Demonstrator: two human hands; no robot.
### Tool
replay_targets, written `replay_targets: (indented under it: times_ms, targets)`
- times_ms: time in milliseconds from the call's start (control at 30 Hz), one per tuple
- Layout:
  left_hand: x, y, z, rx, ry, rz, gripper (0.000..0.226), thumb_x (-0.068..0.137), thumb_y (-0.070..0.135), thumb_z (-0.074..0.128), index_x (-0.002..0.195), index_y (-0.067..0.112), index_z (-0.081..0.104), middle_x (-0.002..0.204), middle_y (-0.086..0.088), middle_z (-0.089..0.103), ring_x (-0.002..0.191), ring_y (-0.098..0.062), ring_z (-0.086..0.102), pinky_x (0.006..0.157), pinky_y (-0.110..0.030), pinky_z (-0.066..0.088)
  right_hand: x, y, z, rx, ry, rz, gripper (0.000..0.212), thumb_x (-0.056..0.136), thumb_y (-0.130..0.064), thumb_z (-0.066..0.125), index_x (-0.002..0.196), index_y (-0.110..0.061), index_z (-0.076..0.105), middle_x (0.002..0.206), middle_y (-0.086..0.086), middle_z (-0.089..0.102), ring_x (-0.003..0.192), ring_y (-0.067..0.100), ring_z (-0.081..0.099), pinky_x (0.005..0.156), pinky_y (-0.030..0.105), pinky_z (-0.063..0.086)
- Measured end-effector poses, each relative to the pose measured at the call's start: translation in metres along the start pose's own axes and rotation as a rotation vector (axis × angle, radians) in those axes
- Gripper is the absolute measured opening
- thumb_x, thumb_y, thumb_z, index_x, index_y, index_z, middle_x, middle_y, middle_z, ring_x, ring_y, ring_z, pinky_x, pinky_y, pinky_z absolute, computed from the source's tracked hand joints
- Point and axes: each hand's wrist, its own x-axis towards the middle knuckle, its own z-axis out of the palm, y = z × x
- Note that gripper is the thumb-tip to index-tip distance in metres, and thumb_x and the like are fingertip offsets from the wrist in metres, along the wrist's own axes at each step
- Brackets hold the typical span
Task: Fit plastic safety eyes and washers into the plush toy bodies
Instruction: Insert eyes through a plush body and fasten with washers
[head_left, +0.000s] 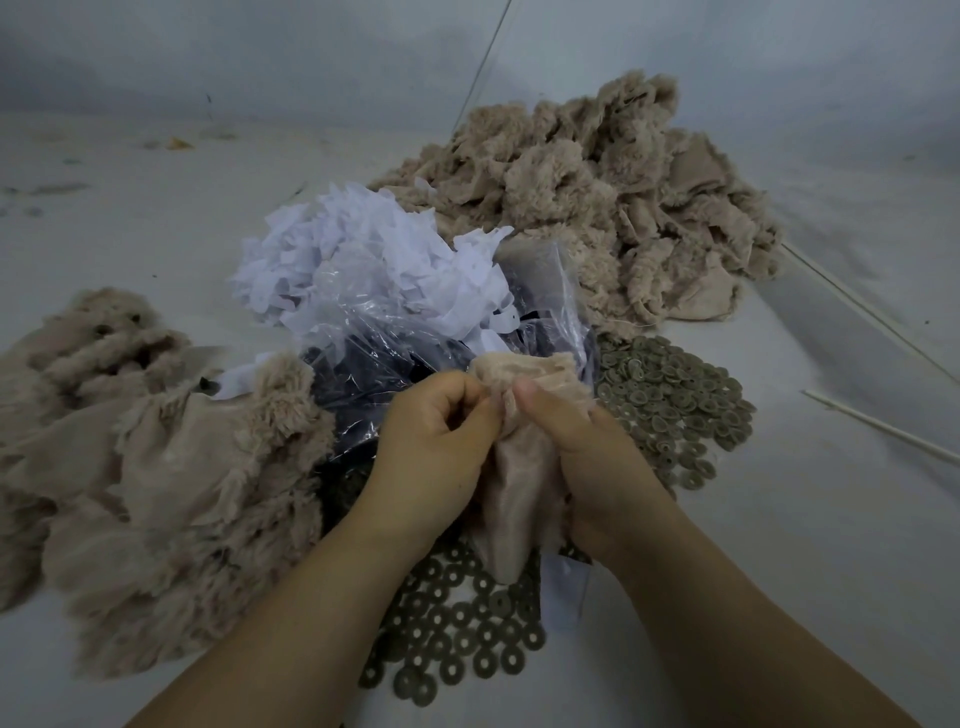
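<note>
- The left hand (441, 441) and the right hand (576, 447) both pinch one beige plush toy body (519, 478), held above the washers (467, 639).
- A clear bag (415, 332) lies just behind.

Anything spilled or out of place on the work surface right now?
Nothing damaged. The grey washers lie loose below the hands and a second heap sits loose to the right, not in a container. White scraps spill from the plastic bag. Both hands pinch one plush body.
</note>
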Motion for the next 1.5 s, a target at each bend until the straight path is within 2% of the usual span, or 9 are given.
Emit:
replay_targets:
  times_ms: [200,333,533,867,1000,1200,1367,1433,1500]
  targets:
    - [0.000,0.000,0.002,-0.030,0.040,-0.044,0.027,0.090,0.002,0.061,0.064,0.001,0.053,0.051,0.009,0.048,0.048,-0.004,0.041,0.046,-0.016,0.037,0.001,0.001,0.001,0.129,-0.051,0.057,0.045,0.079,-0.023,0.068,0.114,0.005,0.069,0.109,0.027,0.071,0.096,0.036,0.071,0.089,0.046,0.057]
    - [-0.002,0.000,0.003,-0.066,-0.001,-0.054,0.039,0.086,0.036,0.073,0.069,0.006,0.057,0.060,-0.004,0.061,0.055,-0.011,0.051,0.051,-0.024,0.045,-0.001,0.002,0.000,0.103,-0.110,0.045,0.040,0.081,-0.022,0.069,0.112,0.004,0.071,0.112,0.025,0.071,0.102,0.034,0.071,0.090,0.041,0.058]
    - [-0.001,0.001,0.003,-0.152,0.025,-0.113,0.029,0.096,0.010,0.060,0.067,0.011,0.061,0.064,-0.005,0.058,0.059,-0.016,0.051,0.055,-0.028,0.047,0.001,0.000,0.001,0.192,-0.086,0.126,0.043,0.079,-0.018,0.068,0.115,0.005,0.069,0.111,0.026,0.071,0.098,0.035,0.071,0.086,0.044,0.060]
    - [-0.003,0.003,0.004,-0.250,0.023,-0.140,0.029,0.098,0.015,0.058,0.071,0.004,0.059,0.070,-0.013,0.057,0.066,-0.023,0.050,0.062,-0.036,0.046,0.002,0.000,-0.001,0.180,-0.151,0.135,0.041,0.085,-0.020,0.064,0.116,0.005,0.068,0.100,0.021,0.074,0.083,0.027,0.073,0.073,0.036,0.062]
    - [-0.003,0.003,0.004,-0.204,0.026,-0.095,0.025,0.093,0.014,0.065,0.071,0.002,0.060,0.072,-0.028,0.056,0.064,-0.024,0.053,0.061,-0.036,0.048,0.001,0.000,0.000,0.190,-0.147,0.159,0.042,0.083,-0.021,0.066,0.117,0.004,0.069,0.103,0.020,0.073,0.088,0.028,0.072,0.080,0.038,0.061]
    - [0.000,0.000,0.001,-0.263,0.012,-0.113,0.023,0.091,0.007,0.065,0.068,0.005,0.064,0.071,-0.024,0.062,0.069,-0.026,0.057,0.068,-0.038,0.051,0.005,0.001,-0.003,0.204,-0.173,0.205,0.049,0.083,-0.024,0.065,0.124,0.003,0.066,0.118,0.023,0.067,0.106,0.036,0.065,0.101,0.048,0.050]
    - [0.004,-0.003,-0.006,-0.270,0.038,-0.117,0.031,0.094,0.008,0.063,0.063,0.012,0.064,0.062,-0.007,0.060,0.063,-0.020,0.052,0.064,-0.031,0.048,0.023,-0.021,-0.008,-0.115,0.076,-0.202,0.031,0.094,-0.040,0.060,0.091,-0.016,0.079,0.096,0.012,0.076,0.087,0.021,0.071,0.077,0.039,0.060]
    - [0.005,-0.002,-0.007,-0.286,0.054,-0.130,0.033,0.094,0.008,0.062,0.062,0.015,0.064,0.062,-0.005,0.060,0.063,-0.020,0.052,0.066,-0.032,0.048,0.036,-0.036,-0.012,-0.488,0.266,-0.475,0.026,0.099,-0.025,0.057,0.081,-0.022,0.075,0.080,-0.005,0.075,0.072,0.009,0.068,0.064,0.025,0.056]
    - [0.005,-0.001,-0.007,-0.301,0.069,-0.143,0.034,0.094,0.008,0.062,0.062,0.016,0.064,0.063,-0.006,0.059,0.065,-0.022,0.050,0.068,-0.034,0.047,0.051,-0.045,-0.012,-0.982,0.307,-0.580,0.025,0.096,-0.012,0.059,0.083,-0.028,0.073,0.078,-0.009,0.073,0.071,0.011,0.068,0.066,0.023,0.054]
